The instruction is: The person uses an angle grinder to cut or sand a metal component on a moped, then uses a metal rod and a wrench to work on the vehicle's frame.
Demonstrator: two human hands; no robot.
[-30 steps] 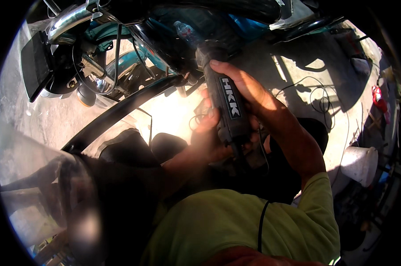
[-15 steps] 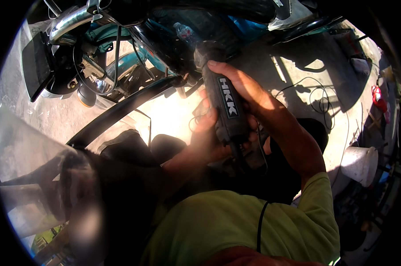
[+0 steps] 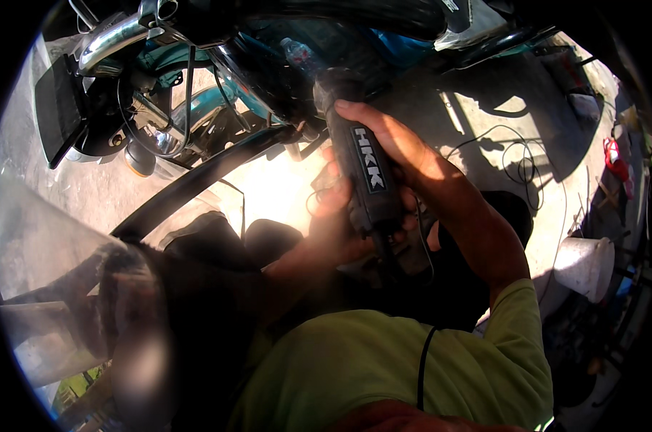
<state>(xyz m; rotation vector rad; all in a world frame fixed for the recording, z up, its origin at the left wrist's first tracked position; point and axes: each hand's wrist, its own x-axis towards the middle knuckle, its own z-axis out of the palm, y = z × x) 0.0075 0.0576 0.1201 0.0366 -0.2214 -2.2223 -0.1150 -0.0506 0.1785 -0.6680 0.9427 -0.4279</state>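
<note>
A black angle grinder (image 3: pixel 380 203) is held with its head pointing away from me and its cord trailing back toward my body. My right hand (image 3: pixel 392 141) is closed around its body from the right, with the thumb lying along the top near the head. From the left and below, my left hand (image 3: pixel 331 205) has its fingers curled against the grinder body; its palm is in glare and partly hidden. The grinder head (image 3: pixel 334 85) is close to a dark part of a motorbike (image 3: pixel 268 81). The disc and any contact are hidden.
A curved black bar (image 3: pixel 203 177) crosses left of my hands. Chrome handlebar tubing (image 3: pixel 113 45) and an orange turn signal (image 3: pixel 140 158) are at upper left. A plastic bottle (image 3: pixel 297 52) lies beyond the grinder. Right, a cable (image 3: pixel 525 169) loops on the floor near a white bucket (image 3: pixel 585 268).
</note>
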